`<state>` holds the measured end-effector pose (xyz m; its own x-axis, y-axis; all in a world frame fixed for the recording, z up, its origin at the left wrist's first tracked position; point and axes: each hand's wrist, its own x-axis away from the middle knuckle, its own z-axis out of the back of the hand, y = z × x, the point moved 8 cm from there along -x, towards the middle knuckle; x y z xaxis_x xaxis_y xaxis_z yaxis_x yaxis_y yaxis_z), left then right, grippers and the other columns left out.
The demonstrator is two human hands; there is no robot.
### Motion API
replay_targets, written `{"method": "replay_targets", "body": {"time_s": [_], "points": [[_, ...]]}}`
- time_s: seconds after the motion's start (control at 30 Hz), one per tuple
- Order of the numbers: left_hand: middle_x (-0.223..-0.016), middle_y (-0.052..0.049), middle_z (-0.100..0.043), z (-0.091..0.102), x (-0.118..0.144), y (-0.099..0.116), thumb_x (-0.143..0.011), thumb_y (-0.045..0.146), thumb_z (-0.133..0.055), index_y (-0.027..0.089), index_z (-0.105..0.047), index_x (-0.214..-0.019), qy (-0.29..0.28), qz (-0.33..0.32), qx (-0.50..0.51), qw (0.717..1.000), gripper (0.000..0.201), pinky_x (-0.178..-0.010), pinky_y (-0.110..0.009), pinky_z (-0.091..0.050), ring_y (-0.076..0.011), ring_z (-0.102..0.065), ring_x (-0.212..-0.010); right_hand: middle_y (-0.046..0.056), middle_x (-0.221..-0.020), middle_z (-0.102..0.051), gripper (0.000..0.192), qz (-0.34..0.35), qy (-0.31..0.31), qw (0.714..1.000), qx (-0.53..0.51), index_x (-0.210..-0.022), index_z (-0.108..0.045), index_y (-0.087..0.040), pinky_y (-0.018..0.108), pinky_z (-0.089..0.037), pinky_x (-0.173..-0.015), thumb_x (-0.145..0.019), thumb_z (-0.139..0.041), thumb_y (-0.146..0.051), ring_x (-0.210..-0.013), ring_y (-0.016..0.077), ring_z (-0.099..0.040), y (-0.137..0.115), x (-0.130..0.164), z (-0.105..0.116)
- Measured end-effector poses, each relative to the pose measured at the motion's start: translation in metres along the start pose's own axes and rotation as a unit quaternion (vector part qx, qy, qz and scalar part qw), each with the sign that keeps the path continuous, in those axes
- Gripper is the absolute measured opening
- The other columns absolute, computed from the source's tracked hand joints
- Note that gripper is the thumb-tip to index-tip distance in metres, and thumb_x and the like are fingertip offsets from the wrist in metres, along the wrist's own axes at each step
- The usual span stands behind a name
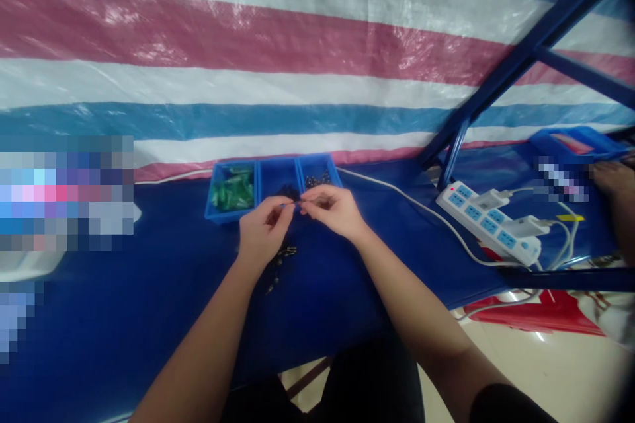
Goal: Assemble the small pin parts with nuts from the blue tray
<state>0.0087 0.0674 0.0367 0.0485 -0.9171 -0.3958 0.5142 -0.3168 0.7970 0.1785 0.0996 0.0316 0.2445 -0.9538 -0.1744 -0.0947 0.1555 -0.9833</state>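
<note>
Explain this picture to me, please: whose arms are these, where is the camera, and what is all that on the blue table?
The camera sits on a person's head and looks down, so the two bare arms are that person's own. The left hand and right hand meet over a blue table, pinching a tiny part between their fingertips; it is too small to identify. Behind the hands stands a blue tray with three compartments: green pieces in the left one, small dark bits in the other two. A few little dark parts lie by the left wrist. To the right lies a white power strip with plugs in it. Another person's hand shows at the far right edge.
</note>
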Motion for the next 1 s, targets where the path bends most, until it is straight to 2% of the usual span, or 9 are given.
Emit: {"method": "replay_targets", "body": {"time_s": [0.3,0.47,0.63,0.8,1.0], "points": [[-0.065,0.002,-0.064,-0.0046,0.0015,-0.0067,-0.093,0.038,-0.064,0.021,-0.07,-0.102,-0.021,0.008,0.015,1.0,0.02,-0.056,-0.021,-0.048,-0.0096,-0.06,-0.053,0.004,-0.079,-0.076,0.029,0.006,-0.01,1.0,0.01,-0.094,-0.073,-0.017,0.027,-0.059,-0.061,-0.076,-0.083,-0.037,-0.065,0.0136,-0.072,-0.0057,0.0018,-0.0025],[-0.065,0.003,-0.065,-0.005,0.0009,-0.0043,-0.094,0.037,-0.062,0.022,-0.07,-0.102,-0.026,0.006,0.025,0.999,0.019,-0.055,-0.021,-0.049,-0.0096,-0.061,-0.053,0.004,-0.08,-0.076,0.028,0.006,-0.009,1.0,0.005,-0.094,-0.074,-0.018,0.028,-0.06,-0.064,-0.076,-0.083,-0.037,-0.069,0.0148,-0.074,-0.0044,0.0019,-0.0027],[-0.07,0.003,-0.067,-0.0041,0.0006,-0.0017,-0.091,0.037,-0.067,0.022,-0.07,-0.112,-0.024,0.007,0.027,0.999,0.026,-0.058,-0.02,-0.05,-0.0095,-0.063,-0.055,0.003,-0.078,-0.075,0.026,0.004,0.006,1.0,-0.013,-0.091,-0.073,-0.017,0.026,-0.058,-0.059,-0.076,-0.083,-0.035,-0.068,0.0147,-0.074,-0.003,0.0014,-0.001],[-0.068,0.003,-0.067,-0.0027,0.0008,-0.0016,-0.092,0.037,-0.066,0.022,-0.072,-0.103,-0.009,-0.001,0.01,1.0,0.02,-0.057,-0.02,-0.049,-0.0091,-0.062,-0.054,0.004,-0.08,-0.076,0.027,-0.003,0.002,1.0,-0.009,-0.092,-0.073,-0.017,0.026,-0.058,-0.06,-0.075,-0.083,-0.036,-0.07,0.0148,-0.074,-0.002,0.0015,-0.0017],[-0.065,0.003,-0.065,-0.0049,0.0012,-0.0048,-0.092,0.037,-0.065,0.022,-0.07,-0.105,-0.02,0.001,0.007,1.0,0.02,-0.055,-0.02,-0.049,-0.0098,-0.061,-0.052,0.004,-0.082,-0.076,0.03,-0.006,-0.003,1.0,0.005,-0.092,-0.074,-0.017,0.026,-0.059,-0.062,-0.075,-0.083,-0.039,-0.07,0.015,-0.074,-0.002,0.002,-0.0024]]}}
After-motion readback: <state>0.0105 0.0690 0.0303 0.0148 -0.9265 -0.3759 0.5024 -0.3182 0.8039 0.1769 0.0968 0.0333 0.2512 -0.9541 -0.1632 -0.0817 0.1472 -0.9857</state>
